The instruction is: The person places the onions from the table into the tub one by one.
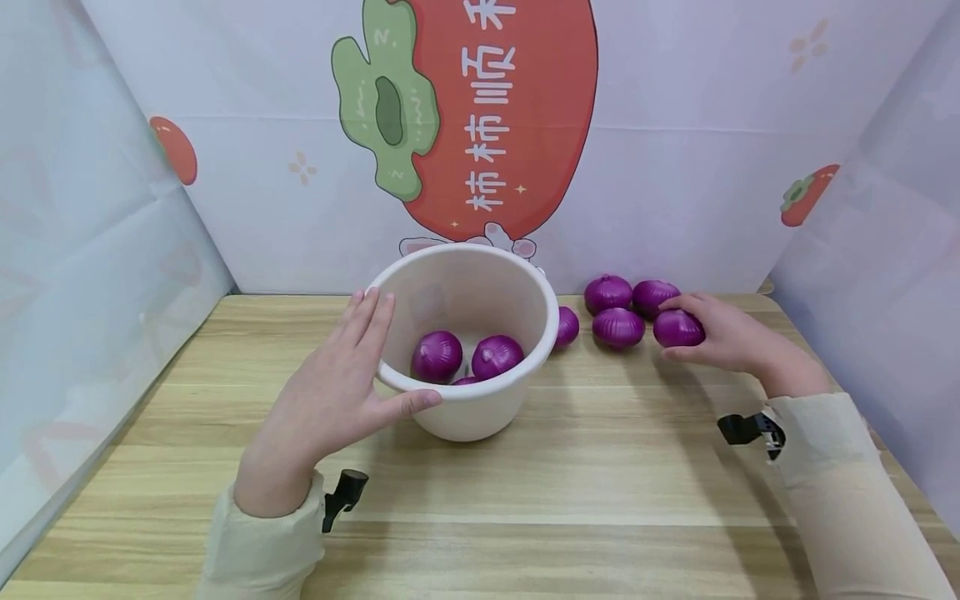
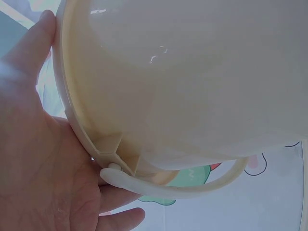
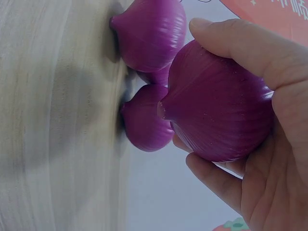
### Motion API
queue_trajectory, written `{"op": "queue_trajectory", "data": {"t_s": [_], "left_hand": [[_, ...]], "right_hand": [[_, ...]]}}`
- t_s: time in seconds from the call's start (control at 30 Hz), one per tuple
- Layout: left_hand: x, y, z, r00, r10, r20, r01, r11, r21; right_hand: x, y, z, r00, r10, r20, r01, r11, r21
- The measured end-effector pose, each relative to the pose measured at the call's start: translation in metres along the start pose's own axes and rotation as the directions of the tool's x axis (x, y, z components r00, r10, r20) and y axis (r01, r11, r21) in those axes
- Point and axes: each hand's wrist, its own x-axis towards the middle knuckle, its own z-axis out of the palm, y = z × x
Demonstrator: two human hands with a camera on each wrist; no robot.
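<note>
My right hand (image 1: 720,337) grips a purple onion (image 3: 216,103) between thumb and curled fingers at the right rear of the table. In the right wrist view this onion appears raised off the wood. My left hand (image 1: 330,396) rests against the left rim of a white bucket (image 1: 468,417), its fingers straight and the thumb lying over the front rim. Inside the bucket lie two onions (image 1: 437,357), and a sliver of a third (image 1: 467,381) shows behind the front rim. The bucket's handle (image 2: 192,190) hangs beside the left fingers in the left wrist view.
Next to the held onion sit three more onions (image 1: 618,327) in a cluster near the back wall. Another onion (image 1: 567,327) is partly hidden by the bucket's right side. A printed cloth backdrop (image 1: 675,167) stands behind the wooden table (image 1: 562,500), with cloth walls at both sides.
</note>
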Motion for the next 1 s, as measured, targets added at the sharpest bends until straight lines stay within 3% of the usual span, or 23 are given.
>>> {"op": "queue_trajectory", "data": {"t_s": [1.0], "left_hand": [[0.000, 0.001, -0.001, 1.000, 0.007, -0.001, -0.007, 1.000, -0.011]], "right_hand": [[-0.007, -0.016, -0.016, 0.999, 0.030, -0.019, -0.030, 0.999, 0.011]]}}
